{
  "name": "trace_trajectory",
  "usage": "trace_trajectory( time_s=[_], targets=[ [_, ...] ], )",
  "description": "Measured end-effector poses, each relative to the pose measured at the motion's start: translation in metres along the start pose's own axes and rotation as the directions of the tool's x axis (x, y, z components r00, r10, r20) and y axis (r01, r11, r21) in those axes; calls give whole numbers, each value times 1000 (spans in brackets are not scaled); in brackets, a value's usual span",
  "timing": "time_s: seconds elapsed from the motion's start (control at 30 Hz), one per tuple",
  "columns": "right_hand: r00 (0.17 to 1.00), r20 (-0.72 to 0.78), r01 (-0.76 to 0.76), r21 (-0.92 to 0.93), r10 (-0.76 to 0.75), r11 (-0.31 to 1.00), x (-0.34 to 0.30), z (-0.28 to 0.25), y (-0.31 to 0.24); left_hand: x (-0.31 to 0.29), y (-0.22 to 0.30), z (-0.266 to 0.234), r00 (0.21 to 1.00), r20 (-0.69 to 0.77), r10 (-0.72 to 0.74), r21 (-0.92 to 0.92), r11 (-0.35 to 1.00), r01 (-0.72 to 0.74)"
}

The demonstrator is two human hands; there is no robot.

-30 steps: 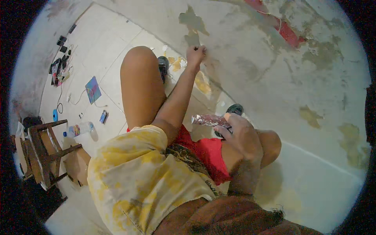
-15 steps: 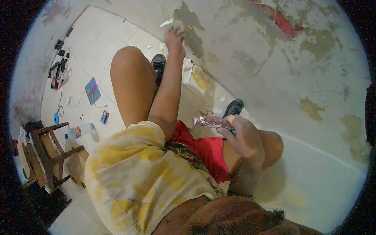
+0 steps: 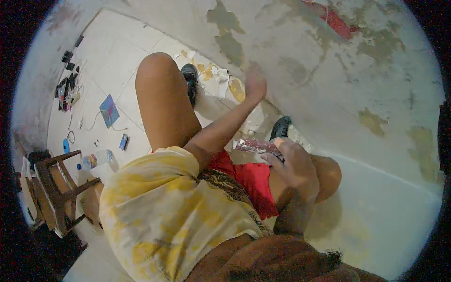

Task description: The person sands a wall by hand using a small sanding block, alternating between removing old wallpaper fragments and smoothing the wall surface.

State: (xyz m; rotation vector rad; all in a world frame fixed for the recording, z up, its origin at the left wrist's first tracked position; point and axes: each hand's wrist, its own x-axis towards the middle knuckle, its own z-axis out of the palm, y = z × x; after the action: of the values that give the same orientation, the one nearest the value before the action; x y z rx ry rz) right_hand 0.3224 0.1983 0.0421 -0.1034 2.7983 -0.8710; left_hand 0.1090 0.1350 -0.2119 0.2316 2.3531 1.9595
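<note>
My right hand [image 3: 296, 164] is closed around a worn dark red, stick-like handle [image 3: 256, 146] flecked with white, held above my right thigh. The far part of this tool is hidden by my fingers. My left hand [image 3: 256, 84] is raised in front of the wall [image 3: 305, 94], its fingers smeared by motion. Whether it touches the wall or holds anything I cannot tell. The wall has grey and tan bare patches where its pale coating is gone. Loose flakes [image 3: 206, 73] of the coating lie on the tiles along the wall's foot, beside my shoes.
To the left stands a brown wooden stool [image 3: 61, 188] with a clear plastic bottle [image 3: 96, 160] beside it. Further along the tiled floor lie a phone [image 3: 123, 142], a blue-purple square sheet [image 3: 109, 112], cables and several small black items [image 3: 64, 94].
My left hand has swung right from the upper wall base, away from a white flake no longer visible there. The flakes it covered now show. My right hand keeps its grip.
</note>
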Motion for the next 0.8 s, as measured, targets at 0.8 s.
trace_trajectory(
  time_s=[0.8],
  targets=[
    [998,39,-55,-34,56,998,16,-2,18,58,16,-76,909,-406,99,405,911,82]
  ],
)
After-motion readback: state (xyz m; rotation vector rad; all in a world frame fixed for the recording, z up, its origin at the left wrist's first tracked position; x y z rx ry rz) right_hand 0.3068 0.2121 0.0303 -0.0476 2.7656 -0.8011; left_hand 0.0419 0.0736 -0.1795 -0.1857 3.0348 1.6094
